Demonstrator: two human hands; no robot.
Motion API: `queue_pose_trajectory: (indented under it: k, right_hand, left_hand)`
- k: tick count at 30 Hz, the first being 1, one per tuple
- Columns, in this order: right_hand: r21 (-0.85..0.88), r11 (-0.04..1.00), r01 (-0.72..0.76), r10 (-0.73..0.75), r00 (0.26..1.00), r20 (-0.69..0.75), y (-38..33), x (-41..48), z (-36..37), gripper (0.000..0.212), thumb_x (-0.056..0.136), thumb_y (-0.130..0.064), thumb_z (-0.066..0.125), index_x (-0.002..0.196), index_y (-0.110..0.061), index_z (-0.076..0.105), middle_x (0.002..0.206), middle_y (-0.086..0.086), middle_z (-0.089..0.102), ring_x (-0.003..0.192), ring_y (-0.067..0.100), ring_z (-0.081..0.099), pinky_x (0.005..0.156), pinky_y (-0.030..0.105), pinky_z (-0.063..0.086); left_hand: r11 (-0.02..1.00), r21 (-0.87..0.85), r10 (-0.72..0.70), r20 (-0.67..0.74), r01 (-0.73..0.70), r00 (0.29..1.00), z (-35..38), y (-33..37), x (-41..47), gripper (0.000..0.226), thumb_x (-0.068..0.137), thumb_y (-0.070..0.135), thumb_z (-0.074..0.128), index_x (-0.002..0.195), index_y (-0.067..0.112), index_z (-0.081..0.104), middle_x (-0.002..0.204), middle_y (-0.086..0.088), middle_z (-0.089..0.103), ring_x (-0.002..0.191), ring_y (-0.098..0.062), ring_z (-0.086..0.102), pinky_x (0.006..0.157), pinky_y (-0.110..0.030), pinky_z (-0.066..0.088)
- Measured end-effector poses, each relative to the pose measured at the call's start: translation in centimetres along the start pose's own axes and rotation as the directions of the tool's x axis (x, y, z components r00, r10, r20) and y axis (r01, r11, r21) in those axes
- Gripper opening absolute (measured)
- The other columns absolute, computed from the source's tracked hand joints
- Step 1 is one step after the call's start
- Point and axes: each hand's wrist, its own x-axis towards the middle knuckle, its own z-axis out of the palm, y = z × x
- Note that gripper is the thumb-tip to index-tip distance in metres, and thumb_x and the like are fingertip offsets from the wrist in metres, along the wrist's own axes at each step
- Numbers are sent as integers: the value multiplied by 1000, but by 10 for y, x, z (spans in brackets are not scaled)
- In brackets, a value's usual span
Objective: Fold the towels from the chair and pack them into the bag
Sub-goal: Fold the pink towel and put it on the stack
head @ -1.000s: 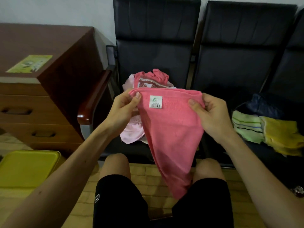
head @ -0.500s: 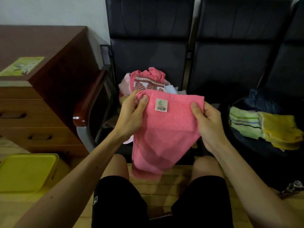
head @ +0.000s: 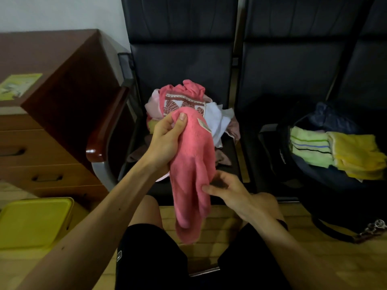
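Observation:
A pink towel [head: 191,174] with a small white label hangs folded in front of my knees. My left hand [head: 167,139] grips its bunched top corners, thumb on the front. Lower down, my right hand [head: 226,190] pinches the towel's right edge about halfway along. Behind it, a heap of unfolded towels [head: 188,101], pink, white and patterned, lies on the left black chair [head: 180,59]. On the chair to the right stands an open dark bag [head: 314,170] holding a folded green striped towel [head: 310,147] and a folded yellow towel [head: 358,155].
A brown wooden desk with drawers [head: 52,126] stands at the left, touching the chair's wooden armrest [head: 109,126]. A yellow-green lidded box [head: 33,222] sits on the floor at lower left. The bag's strap and metal clip [head: 374,227] trail on the wooden floor at right.
Both hands held the towel's top edge stretched wide. Now my left hand has gathered both top corners, and my right hand has let go and dropped to the towel's hanging right edge.

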Motion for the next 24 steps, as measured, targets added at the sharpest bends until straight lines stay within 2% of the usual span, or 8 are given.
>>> queue_pose_trajectory:
  k: [3,5,9,11,14,17,20,24]
  right_hand:
    - [53,998,-41,37,997,62,5,1,0,31,83,-16,75,110,-3,68,114,11,70,106,17,68,91,25,53]
    - [123,990,-64,52,994,97,4,3,0,40,74,-18,82,97,7,61,99,10,70,98,20,68,92,32,53]
    - [265,950,-163,141,985,101,-3,4,-4,44,62,-12,83,98,-8,60,93,4,71,88,18,69,80,32,54]
    - [243,933,-267,222,955,196,-3,3,-5,62,54,-20,92,109,-9,66,102,7,72,96,22,70,82,35,55]
    - [165,921,-354,302,913,274,-3,-2,-5,71,35,-37,100,97,-12,77,105,8,74,100,22,70,89,38,55]
    - [250,918,-307,223,922,317,-12,-7,-7,59,40,-36,99,91,-14,81,102,5,75,98,18,71,85,30,56]
    - [443,860,-254,128,947,294,-31,-10,-11,64,41,-30,100,97,-10,79,104,11,74,97,21,71,81,31,57]
    - [573,808,-138,22,979,204,-63,-15,-5,61,35,-34,101,89,-13,80,92,10,76,85,20,73,71,31,60]
  left_hand:
    - [997,-53,-62,9,63,998,-3,1,1,30,105,24,46,121,4,63,116,-20,70,107,-34,69,90,-44,59]
    - [993,-77,-87,3,87,996,-7,1,2,29,105,24,46,120,5,63,117,-20,70,108,-34,69,89,-42,59]
    - [989,-98,-110,-15,108,994,-12,2,3,27,105,25,46,117,10,65,115,-16,72,105,-30,70,86,-40,60]
    - [991,-88,-103,-39,99,994,-15,4,4,27,105,26,46,117,11,65,113,-14,73,104,-29,71,85,-39,60]
    - [988,-100,-124,-81,116,989,-20,4,9,30,105,28,46,115,9,66,113,-15,73,104,-30,71,84,-39,61]
    - [971,-154,-207,-145,185,967,-31,0,16,33,105,30,47,120,6,64,111,-15,74,100,-27,73,75,-34,61]
    - [934,-187,-331,-134,304,934,-49,-12,25,39,104,37,48,127,8,61,116,-15,72,105,-26,71,74,-34,60]
    - [844,-275,-500,-97,460,861,-46,-25,24,47,104,40,44,132,4,58,126,-19,66,117,-29,63,92,-38,51]
